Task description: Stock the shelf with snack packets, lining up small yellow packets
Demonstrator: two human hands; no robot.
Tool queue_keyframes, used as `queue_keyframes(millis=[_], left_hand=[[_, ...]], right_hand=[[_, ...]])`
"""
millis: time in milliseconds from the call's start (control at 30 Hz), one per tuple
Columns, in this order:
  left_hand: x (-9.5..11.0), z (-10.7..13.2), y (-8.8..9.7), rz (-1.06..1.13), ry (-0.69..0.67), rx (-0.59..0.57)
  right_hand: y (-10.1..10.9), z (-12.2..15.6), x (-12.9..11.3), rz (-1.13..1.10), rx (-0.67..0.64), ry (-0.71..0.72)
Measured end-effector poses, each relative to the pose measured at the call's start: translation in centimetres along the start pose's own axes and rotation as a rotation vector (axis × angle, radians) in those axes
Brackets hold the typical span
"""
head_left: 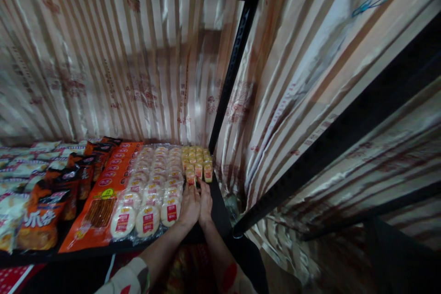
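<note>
1. So the step in hand, as far as I can judge, is squaring up the small yellow block-shaped packs with red-and-white labels (208, 172) into rows. They stand on a black shelf (221, 211), a bit below the centre of the frame.

2. Both hands are in there. The left hand (189, 206) and the right hand (206, 203) are side by side, nearly together, fingertips pointing up the frame at the front of the yellow block. The gap between them is narrow. Can't tell if either one really grips a pack or is just nudging, it's too dark and small.

3. Where the packs are: just above the fingertips in the frame. The front-left yellow pack (190, 178) sits lowest of the front ones, right at the fingertips and seemingly touching. The rest are bunched behind it, towards the curtain (155, 78).

4. Next move, imo, calls for a gentle two-sided push to get that front-left pack straight without toppling its neighbours.

5. Watch the left side: round white cakes in clear wrappers with red labels (148, 223) are lined up just beside the left hand, so a wide elbow or wrist could knock them. The black metal post (229, 78) rises right behind the yellow block.
</note>
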State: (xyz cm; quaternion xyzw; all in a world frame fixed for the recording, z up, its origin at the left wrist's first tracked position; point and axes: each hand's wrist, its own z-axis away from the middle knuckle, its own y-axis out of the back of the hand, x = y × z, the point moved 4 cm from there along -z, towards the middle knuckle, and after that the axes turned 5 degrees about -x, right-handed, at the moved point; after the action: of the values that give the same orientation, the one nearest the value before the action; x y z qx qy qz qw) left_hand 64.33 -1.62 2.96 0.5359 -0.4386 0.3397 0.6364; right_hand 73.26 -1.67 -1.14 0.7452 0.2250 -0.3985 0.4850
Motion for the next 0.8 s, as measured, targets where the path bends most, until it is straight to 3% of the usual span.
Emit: queue_keyframes(millis=[133,367,600,700,800], left_hand=[[0.58,0.38,-0.26,-0.094,0.038,-0.025],[0.27,0.49,-0.37,-0.101,0.009,-0.009],[0.82,0.62,-0.54,-0.171,-0.044,-0.021],[0.97,0.69,-0.61,-0.185,-0.018,-0.020],[0.88,0.62,-0.70,-0.205,-0.008,-0.042]], right_hand=[[-0.08,-0.08,0.87,-0.003,0.088,-0.001],[-0.58,-0.22,0.84,0.045,0.003,0.022],[-0.17,0.02,0.49,0.018,0.031,0.021],[-0.29,0.01,0.39,-0.010,-0.009,0.053],[-0.26,-0.02,0.62,-0.031,0.035,0.053]])
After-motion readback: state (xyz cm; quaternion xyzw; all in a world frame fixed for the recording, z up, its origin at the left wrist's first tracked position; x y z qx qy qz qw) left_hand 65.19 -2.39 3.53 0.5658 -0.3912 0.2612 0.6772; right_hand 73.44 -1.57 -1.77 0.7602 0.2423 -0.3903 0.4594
